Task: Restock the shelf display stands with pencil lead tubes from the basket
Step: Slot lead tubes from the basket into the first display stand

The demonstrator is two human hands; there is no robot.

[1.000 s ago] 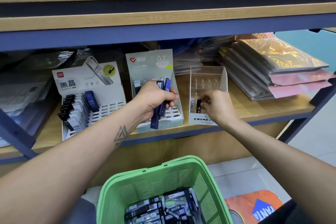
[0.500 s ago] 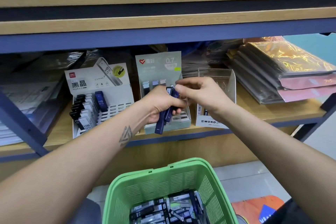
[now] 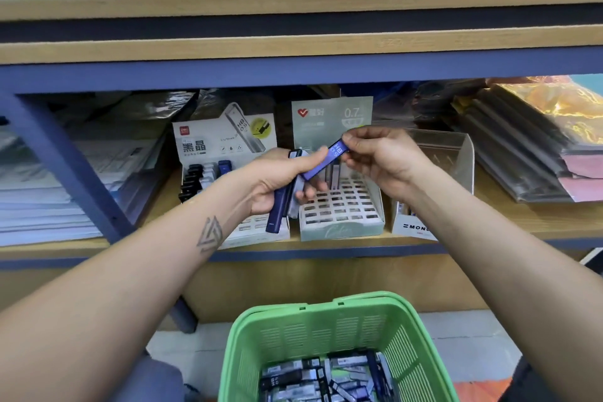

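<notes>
In front of the middle shelf, the left hand [image 3: 277,183] grips a small bundle of pencil lead tubes [image 3: 283,202] while the right hand [image 3: 381,158] pinches the top of one blue HB tube [image 3: 326,160], drawing it free. Next it likely needs slotting upright into a stand [image 3: 341,215]; more tubes fill the green basket [image 3: 329,330] below.

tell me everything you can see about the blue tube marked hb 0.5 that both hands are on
The blue tube is a slim, flat-sided case, seemingly plastic, with pale "HB 0.5" lettering near its upper end. It hangs tilted in the air, upper end to the right, in front of the green 0.7 display stand. The right hand pinches its upper end; its lower end sits in the grip of the left hand, beside other tubes held there.
</notes>
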